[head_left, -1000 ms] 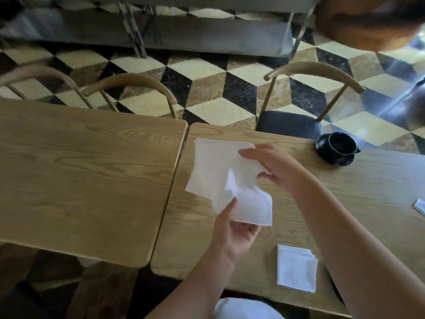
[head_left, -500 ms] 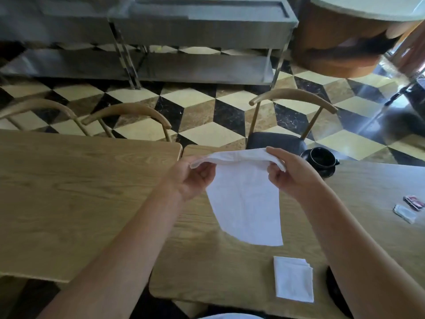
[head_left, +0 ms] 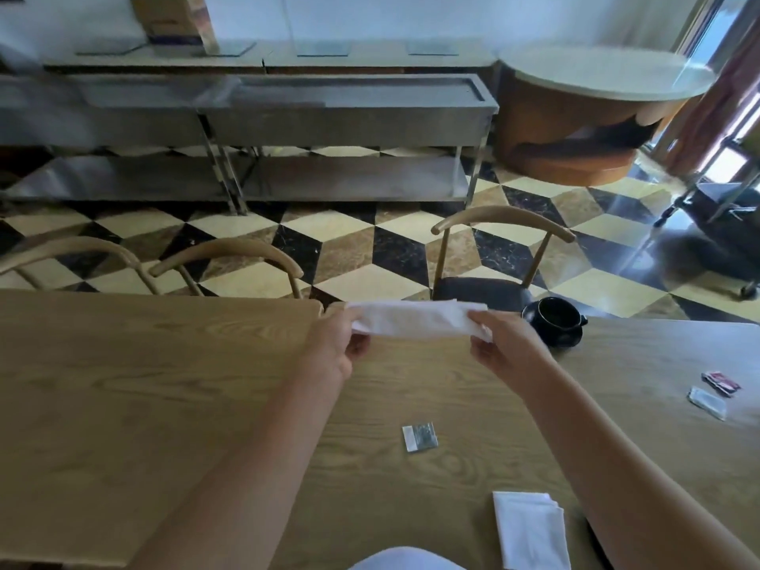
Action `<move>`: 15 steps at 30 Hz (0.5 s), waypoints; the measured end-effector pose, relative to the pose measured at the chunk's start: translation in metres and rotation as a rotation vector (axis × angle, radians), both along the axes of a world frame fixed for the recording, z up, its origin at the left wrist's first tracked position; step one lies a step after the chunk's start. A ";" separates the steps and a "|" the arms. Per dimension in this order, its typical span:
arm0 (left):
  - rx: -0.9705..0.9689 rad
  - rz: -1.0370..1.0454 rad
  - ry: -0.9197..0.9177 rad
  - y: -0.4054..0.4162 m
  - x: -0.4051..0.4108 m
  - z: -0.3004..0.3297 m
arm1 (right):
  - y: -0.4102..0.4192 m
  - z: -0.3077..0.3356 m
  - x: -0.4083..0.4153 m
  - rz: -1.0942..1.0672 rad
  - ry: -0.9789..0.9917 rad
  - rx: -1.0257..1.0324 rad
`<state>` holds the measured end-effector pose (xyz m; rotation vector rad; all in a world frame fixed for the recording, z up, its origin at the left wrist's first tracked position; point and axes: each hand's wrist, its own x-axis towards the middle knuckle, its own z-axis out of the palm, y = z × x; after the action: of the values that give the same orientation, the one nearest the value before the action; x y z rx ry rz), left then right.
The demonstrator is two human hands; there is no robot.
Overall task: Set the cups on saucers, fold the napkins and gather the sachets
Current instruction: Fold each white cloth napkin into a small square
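Note:
I hold a white napkin (head_left: 415, 318) stretched flat and level above the wooden table (head_left: 123, 384), my left hand (head_left: 337, 347) pinching its left end and my right hand (head_left: 499, 347) its right end. A folded white napkin (head_left: 530, 528) lies near the table's front edge. A black cup (head_left: 553, 316) sits on a black saucer (head_left: 563, 339) at the far edge, right of my right hand. A silver sachet (head_left: 419, 436) lies in the middle of the table. A red sachet (head_left: 720, 382) and a pale sachet (head_left: 707, 403) lie at the right.
Three wooden chairs stand along the table's far side, one with a dark seat (head_left: 481, 288) behind the napkin. A seam (head_left: 325, 308) splits the table into two tops. Metal shelving (head_left: 288, 117) and a round counter (head_left: 596, 100) stand beyond the chequered floor.
The napkin hung down from both hands; now it is raised level and pulled taut between them. The view has tilted upward, and a silver sachet shows where the napkin hung.

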<state>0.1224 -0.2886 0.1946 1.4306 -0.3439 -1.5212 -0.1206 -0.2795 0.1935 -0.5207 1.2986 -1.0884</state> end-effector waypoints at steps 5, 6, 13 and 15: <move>0.189 -0.064 -0.087 0.074 0.003 -0.090 | 0.065 -0.092 -0.001 -0.001 0.125 0.247; 0.228 -0.079 -0.102 0.091 0.004 -0.109 | 0.081 -0.111 -0.001 0.014 0.139 0.295; 0.480 -0.211 -0.230 0.187 0.019 -0.198 | 0.176 -0.203 -0.004 0.199 0.273 0.619; 0.460 -0.196 -0.249 0.200 0.021 -0.201 | 0.188 -0.205 -0.005 0.231 0.243 0.582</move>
<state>0.1432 -0.0888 -0.0062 2.0070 -0.3011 -1.6504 -0.1253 -0.0911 -0.0110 -0.3527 1.6398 -0.4282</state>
